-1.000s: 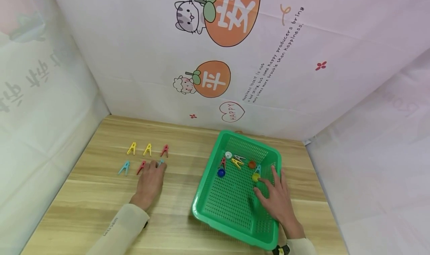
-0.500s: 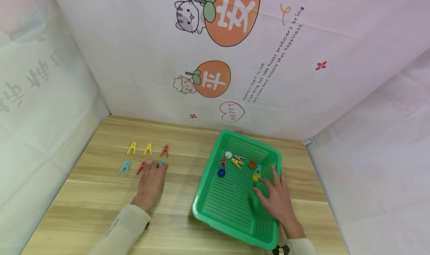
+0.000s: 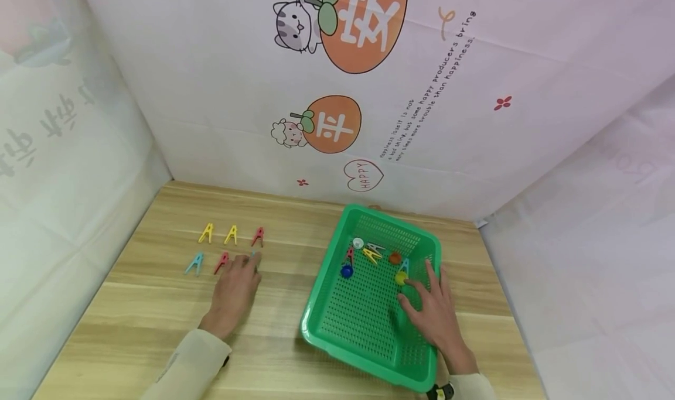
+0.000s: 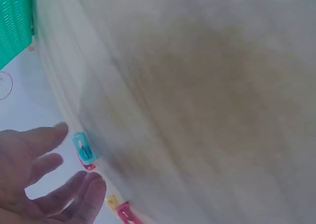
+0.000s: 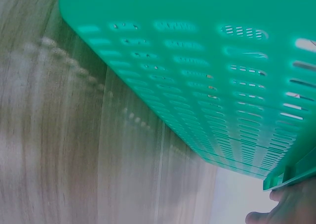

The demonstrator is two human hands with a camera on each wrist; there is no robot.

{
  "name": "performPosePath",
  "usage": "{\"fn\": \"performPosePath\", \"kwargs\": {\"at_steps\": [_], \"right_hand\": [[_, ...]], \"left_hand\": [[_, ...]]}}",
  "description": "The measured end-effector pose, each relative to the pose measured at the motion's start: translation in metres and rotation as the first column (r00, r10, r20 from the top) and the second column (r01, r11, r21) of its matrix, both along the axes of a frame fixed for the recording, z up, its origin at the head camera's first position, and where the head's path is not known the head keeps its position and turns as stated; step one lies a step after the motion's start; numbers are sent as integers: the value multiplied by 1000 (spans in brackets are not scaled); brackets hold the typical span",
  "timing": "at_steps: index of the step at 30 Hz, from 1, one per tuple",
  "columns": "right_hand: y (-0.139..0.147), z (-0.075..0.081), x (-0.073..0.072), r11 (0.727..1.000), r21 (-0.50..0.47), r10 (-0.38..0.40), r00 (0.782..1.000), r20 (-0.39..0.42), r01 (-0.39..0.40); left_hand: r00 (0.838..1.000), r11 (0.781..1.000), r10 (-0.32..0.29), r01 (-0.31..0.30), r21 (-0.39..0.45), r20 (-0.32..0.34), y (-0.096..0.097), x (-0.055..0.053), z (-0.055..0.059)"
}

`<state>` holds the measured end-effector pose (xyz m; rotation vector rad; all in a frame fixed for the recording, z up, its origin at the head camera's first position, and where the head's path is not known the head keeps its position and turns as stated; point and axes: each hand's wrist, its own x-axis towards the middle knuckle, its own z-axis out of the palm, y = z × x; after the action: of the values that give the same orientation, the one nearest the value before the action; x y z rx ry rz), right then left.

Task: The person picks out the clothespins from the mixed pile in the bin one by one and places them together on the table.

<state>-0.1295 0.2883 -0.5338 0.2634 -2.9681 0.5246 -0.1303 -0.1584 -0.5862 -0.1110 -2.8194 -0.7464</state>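
Observation:
My left hand (image 3: 234,290) is low over the table, thumb and fingers spread apart in the left wrist view. A light-blue clothespin (image 4: 85,149) stands just beyond the fingertips, in the gap between thumb and fingers; in the head view the hand hides most of it. Beside that hand lies a red clothespin (image 3: 222,262). My right hand (image 3: 436,315) straddles the right rim of the green plastic basket (image 3: 315,297), its fingers spread, some inside and some outside. Its index fingertip is right by a yellow bottle cap (image 3: 401,278) in the basket.
On the table's left lie another light-blue clothespin (image 3: 195,263), two yellow ones (image 3: 207,233) and a red one (image 3: 258,236). Inside the basket are a white cap (image 3: 358,243), an orange cap (image 3: 395,258), a blue cap (image 3: 346,271) and several clothespins. Printed cloth walls (image 3: 237,95) enclose the table.
My left hand has shifted slightly toward me, and its fingers now cover more of the light-blue clothespin in the head view. The right hand and the basket have stayed put.

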Motion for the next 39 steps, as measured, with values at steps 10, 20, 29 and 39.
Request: {"fn": "performPosePath", "kwargs": {"at_steps": [10, 20, 29, 39], "right_hand": [[-2, 0, 0, 1000, -6, 2, 1000, -1, -2], [-1, -1, 1, 1000, -2, 0, 1000, 11, 0], [-1, -1, 1, 1000, -1, 3, 1000, 7, -3], [-1, 1, 1, 1000, -7, 12, 1000, -9, -12]], "left_hand": [[994, 982, -45, 62, 178, -98, -5, 2, 8], [977, 881, -199, 215, 422, -82, 18, -16, 38], [932, 755, -349, 343, 558, -100, 58, -33, 71], [853, 701, -517, 468, 538, -69, 105, -58, 100]]}}
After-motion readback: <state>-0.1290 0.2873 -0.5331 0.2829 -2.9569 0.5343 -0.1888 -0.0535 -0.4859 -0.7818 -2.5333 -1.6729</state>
